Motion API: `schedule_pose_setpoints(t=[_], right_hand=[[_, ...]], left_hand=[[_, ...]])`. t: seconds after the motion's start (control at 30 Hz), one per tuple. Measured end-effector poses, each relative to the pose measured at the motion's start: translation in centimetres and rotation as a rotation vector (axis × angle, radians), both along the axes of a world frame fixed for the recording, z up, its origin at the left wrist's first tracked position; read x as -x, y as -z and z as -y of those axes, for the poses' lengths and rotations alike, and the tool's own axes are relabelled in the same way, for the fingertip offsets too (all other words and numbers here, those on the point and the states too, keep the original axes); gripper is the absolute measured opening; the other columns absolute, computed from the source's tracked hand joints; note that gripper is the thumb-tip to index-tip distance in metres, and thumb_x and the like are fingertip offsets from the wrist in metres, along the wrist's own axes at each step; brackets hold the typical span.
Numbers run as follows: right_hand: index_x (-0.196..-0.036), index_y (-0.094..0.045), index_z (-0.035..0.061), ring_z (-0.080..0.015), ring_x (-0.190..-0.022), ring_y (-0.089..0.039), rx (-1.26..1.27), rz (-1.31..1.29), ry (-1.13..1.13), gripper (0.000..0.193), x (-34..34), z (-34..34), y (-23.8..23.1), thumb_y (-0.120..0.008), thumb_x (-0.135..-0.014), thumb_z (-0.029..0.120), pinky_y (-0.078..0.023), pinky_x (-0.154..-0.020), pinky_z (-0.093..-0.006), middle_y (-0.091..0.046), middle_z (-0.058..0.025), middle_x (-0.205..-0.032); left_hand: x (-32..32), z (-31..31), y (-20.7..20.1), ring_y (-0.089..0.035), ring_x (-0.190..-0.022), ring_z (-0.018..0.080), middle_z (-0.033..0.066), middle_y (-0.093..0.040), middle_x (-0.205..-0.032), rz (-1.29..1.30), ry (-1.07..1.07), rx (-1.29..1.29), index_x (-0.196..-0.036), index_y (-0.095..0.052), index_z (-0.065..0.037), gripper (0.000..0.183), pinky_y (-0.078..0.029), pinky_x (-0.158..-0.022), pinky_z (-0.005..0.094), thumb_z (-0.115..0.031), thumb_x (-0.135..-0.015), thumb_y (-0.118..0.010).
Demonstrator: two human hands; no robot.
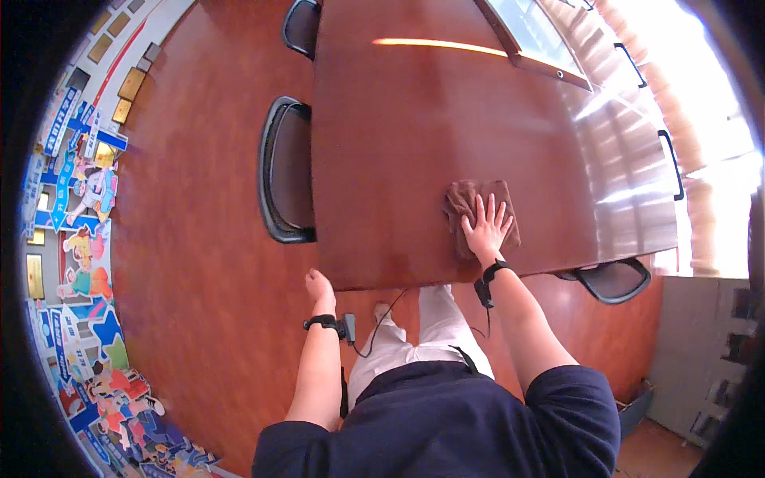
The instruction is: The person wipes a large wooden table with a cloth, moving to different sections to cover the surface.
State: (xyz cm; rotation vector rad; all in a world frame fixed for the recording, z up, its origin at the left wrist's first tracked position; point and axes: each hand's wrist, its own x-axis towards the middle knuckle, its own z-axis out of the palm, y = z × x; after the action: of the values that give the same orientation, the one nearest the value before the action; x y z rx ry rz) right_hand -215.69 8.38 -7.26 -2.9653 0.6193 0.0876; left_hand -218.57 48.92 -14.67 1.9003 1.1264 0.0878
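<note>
A folded brown cloth (pixel 458 197) lies on the dark reddish-brown tabletop (pixel 398 175), close to the table's near edge. My right hand (pixel 488 229) rests flat on top of it, fingers spread, covering its middle. Beside the table's near left corner is my left hand (pixel 319 287), its fingers curled in and mostly turned from view; nothing shows in it. Each wrist wears a black strap with a small dark box and a cable.
Black-framed chairs (pixel 285 171) stand along the table's left side, with another chair (pixel 613 280) at the near right. A framed glass panel (pixel 538 36) lies at the far right. Colourful cutout boards (pixel 88 263) line the left wall. A grey cabinet (pixel 693 350) stands lower right.
</note>
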Motion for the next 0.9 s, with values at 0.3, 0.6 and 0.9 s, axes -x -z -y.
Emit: schedule_pose_setpoints(t=[0.3,0.6,0.9], right_hand=[[-0.147,-0.028,0.0254,-0.0342,-0.143,-0.007,0.076,0.118,-0.117,0.068,-17.9,9.1,0.2,-0.043,-0.087,0.055,-0.003,-0.112,-0.0592,-0.015,-0.0051,-0.156],[-0.146,-0.027,0.0292,-0.0351,-0.143,-0.01,0.114,0.143,-0.241,0.065,-36.4,15.0,-0.1,-0.039,-0.088,0.057,-0.005,-0.112,-0.0588,-0.017,-0.004,-0.156],[-0.147,-0.025,0.0305,-0.0354,-0.142,-0.013,0.201,0.219,-0.196,0.067,-52.6,19.8,1.4,-0.031,-0.089,0.063,-0.006,-0.11,-0.0639,-0.02,-0.0049,-0.155]], left_hand=[[2.1,0.6,-0.7,-0.058,-0.094,0.0391,0.025,-0.063,-0.106,-0.124,-0.31,-0.224,-0.101,-0.061,0.006,0.037,-0.044,-0.083,0.0445,-0.024,-0.09,-0.043],[3.0,0.4,-2.6,-0.055,-0.106,0.0401,0.0261,-0.058,-0.119,-0.267,-0.406,-0.285,-0.112,-0.057,0.008,0.041,-0.043,-0.09,0.043,-0.023,-0.092,-0.038],[1.6,2.6,-3.2,-0.057,-0.099,0.0372,0.0262,-0.059,-0.116,-0.436,-0.532,-0.19,-0.112,-0.058,0.009,0.045,-0.044,-0.088,0.0418,-0.025,-0.09,-0.039]])
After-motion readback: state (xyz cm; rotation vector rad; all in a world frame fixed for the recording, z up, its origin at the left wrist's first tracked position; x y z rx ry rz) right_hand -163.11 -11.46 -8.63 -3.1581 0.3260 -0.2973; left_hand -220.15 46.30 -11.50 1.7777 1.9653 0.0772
